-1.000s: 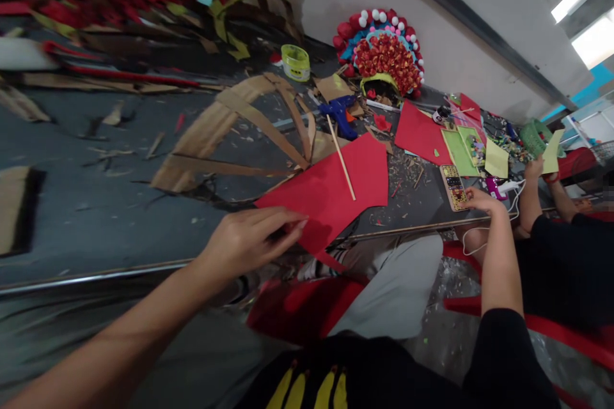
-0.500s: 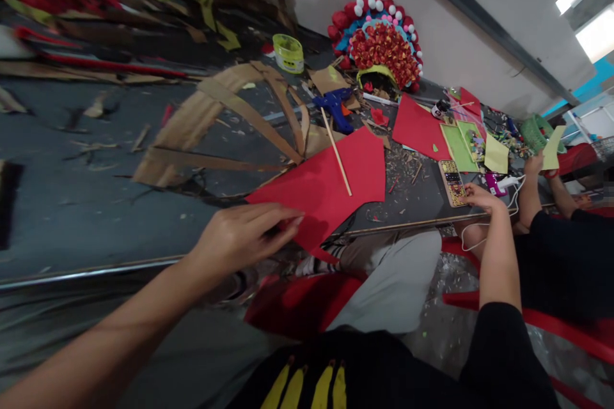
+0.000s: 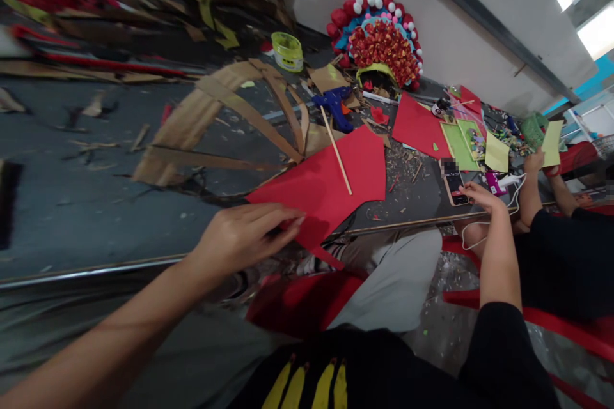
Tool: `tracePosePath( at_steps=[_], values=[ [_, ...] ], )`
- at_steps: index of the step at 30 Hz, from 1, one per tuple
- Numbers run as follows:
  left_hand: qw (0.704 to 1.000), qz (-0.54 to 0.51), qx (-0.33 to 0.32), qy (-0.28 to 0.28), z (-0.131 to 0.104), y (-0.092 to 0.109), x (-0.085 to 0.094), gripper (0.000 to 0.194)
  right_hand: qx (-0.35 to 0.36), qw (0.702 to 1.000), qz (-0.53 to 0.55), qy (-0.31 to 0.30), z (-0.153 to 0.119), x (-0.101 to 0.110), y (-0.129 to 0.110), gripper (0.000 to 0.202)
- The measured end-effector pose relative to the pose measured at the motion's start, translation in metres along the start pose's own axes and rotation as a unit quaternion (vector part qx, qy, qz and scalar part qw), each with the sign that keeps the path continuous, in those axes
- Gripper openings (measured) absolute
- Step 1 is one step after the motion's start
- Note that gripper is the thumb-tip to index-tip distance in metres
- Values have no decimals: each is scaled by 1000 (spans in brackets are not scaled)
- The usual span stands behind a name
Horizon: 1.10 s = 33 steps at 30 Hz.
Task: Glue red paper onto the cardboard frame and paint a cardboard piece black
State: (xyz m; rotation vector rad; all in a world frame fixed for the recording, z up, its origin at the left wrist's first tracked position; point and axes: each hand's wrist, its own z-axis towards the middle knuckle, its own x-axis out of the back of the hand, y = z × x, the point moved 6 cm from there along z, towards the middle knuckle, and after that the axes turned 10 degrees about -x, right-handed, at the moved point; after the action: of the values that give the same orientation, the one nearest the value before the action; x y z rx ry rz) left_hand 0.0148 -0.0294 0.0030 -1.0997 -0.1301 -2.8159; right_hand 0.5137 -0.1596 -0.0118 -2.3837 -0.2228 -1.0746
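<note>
Along the table's front edge, my left hand (image 3: 247,230) has its fingers and thumb pinched on the lower edge of a red paper sheet (image 3: 357,160). A narrow strip of that sheet hangs past the table edge. Across the sheet lies a thin wooden stick (image 3: 336,152). A curved cardboard frame (image 3: 192,121) with crossing strips sits just behind my left hand. On the right, my right hand (image 3: 482,197) reaches to a phone (image 3: 455,184) lying on the table. Its outstretched fingers touch the dark, lit screen near the bottom, without gripping the phone.
Behind the sheet are a blue glue gun (image 3: 336,105), a yellow-green tub (image 3: 288,52) and a decorated red headdress (image 3: 384,41). Another red sheet (image 3: 419,124) and a green tray (image 3: 458,147) lie to the right. A co-worker's hand (image 3: 533,163) holds pale yellow paper (image 3: 552,142).
The phone screen has gone from a page of colourful icons to a dark display, and my right fingers have shifted slightly onto it. The hanging red strip has moved slightly. My left hand stays put.
</note>
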Motion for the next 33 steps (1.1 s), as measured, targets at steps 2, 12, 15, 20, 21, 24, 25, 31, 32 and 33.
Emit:
tracePosePath(
  at_steps=[2, 12, 15, 20, 21, 24, 25, 31, 32, 33],
  values=[
    [1000, 1, 1, -2, 1, 0, 0, 14, -4, 1000, -2, 8, 0, 0, 0, 40],
    [1000, 6, 4, -7, -2, -1, -3, 11, -12, 999, -34, 24, -1, -2, -1, 34],
    [1000, 1, 6, -9, -4, -1, -4, 9, -16, 999, -43, 26, 1, -2, -2, 33],
    [1000, 7, -3, -1, 1, 2, -1, 12, -17, 998, -52, 26, 4, -2, -1, 33],
    [1000, 11, -4, 2, 2, 2, 0, 13, -15, 998, -53, 26, 4, -2, -1, 33],
    [1000, 14, -4, 2, 4, 2, 0, 16, -9, 998, -55, 26, 5, -2, 0, 34],
    [1000, 14, -2, 2, 4, 2, 0, 16, -6, 998, -56, 26, 6, -2, 0, 34],
    [1000, 16, -1, -4, 2, 2, 0, 18, 6, 998, -62, 29, 7, -2, 0, 32],
    [1000, 20, -2, -5, 2, 2, 1, 19, 7, 998, -62, 30, 7, -2, 0, 32],
    [1000, 24, -3, -5, 1, 2, 1, 19, 7, 998, -62, 30, 8, -2, 0, 33]
  ],
)
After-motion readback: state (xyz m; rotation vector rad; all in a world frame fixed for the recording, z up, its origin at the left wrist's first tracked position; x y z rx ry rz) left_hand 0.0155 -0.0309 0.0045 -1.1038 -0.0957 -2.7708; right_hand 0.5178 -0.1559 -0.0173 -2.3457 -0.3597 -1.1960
